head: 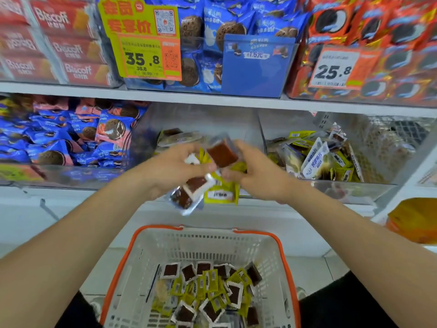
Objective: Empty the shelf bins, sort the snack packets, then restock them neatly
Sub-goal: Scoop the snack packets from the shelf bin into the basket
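A tall shelf (212, 100) fills the view, its upper row packed with red biscuit boxes (71, 48) and blue cookie packets (212, 24), its lower row lined with clear bins. The left bin (71, 171) is heaped with blue and pink packets, the middle bin (203, 119) looks nearly emptied, and the right bin (354, 185) holds a loose jumble of yellow and white packets. Below, a white basket (272, 247) with an orange rim sits between the person's forearms, its floor scattered with brown-windowed and yellow packets. Both hands meet in front of the middle bin: the left hand (175, 166) is closed around a bunch of small packets (196, 190) that hang below its fingers, and the right hand (255, 169) pinches a brown cake packet (222, 155) at the top of the same bunch, the two hands almost touching. These packets look light, soft and slick in their film, so a handful is likely to slide apart; gripping across the flat faces rather than the crimped ends should hold them better, and a gentle squeeze should spare the cake inside. Emptying appears well along, with sorting yet to come.
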Action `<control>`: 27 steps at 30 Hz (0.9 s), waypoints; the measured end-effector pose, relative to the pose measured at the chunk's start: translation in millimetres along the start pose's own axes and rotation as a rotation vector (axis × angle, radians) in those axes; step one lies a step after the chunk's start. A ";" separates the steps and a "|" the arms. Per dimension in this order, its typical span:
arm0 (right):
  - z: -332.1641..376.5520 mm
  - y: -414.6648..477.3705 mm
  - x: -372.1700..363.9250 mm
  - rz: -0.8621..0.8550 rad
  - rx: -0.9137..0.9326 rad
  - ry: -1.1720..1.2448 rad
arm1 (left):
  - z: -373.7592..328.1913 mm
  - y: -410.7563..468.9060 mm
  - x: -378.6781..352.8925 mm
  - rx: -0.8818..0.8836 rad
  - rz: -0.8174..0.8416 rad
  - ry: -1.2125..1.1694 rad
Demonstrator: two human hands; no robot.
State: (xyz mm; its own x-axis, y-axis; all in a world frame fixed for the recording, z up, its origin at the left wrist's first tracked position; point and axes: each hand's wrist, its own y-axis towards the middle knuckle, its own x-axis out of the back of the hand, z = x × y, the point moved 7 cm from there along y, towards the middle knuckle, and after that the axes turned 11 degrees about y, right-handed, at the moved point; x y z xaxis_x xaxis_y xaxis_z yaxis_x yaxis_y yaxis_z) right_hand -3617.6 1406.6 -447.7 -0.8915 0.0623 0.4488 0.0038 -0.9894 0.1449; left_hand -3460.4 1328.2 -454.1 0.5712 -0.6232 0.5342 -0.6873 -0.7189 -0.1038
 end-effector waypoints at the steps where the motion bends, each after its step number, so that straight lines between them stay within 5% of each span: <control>1: -15.6 -7.3 -10.8 0.070 -0.091 0.058 | 8.0 -3.8 -7.8 0.020 0.075 0.102; 3: -39.4 -23.2 -33.5 0.220 -0.227 0.071 | 23.5 -11.6 -24.0 0.057 0.239 0.341; 6: -49.1 -41.4 -51.5 0.538 -0.255 -0.311 | 38.2 -26.0 -43.4 0.150 0.533 0.663; 8: -44.3 -38.6 -48.5 0.616 -0.272 -0.363 | 34.1 -23.1 -36.9 0.086 0.502 0.812; 12: -16.2 9.0 -5.5 0.104 -0.154 -0.067 | 16.0 1.4 15.2 -0.050 -0.090 0.762; 15: -20.5 46.3 20.7 -0.206 -0.068 -0.322 | 21.4 19.1 46.2 -0.004 -0.332 0.869; 22: -98.3 111.5 -28.5 0.396 -0.415 -0.564 | 76.7 63.1 49.4 0.343 0.078 0.781; 27: -119.9 128.9 -48.4 0.437 -0.426 -0.690 | 77.3 87.0 41.4 0.367 0.207 0.899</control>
State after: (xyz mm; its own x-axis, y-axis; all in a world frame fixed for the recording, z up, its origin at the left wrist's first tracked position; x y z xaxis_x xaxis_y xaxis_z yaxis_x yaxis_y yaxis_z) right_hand -3628.3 1260.3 -556.5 -0.3819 -0.3999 0.8332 -0.0124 -0.8992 -0.4373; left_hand -3461.9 1216.1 -505.8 -0.2015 -0.3911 0.8980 -0.4669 -0.7676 -0.4391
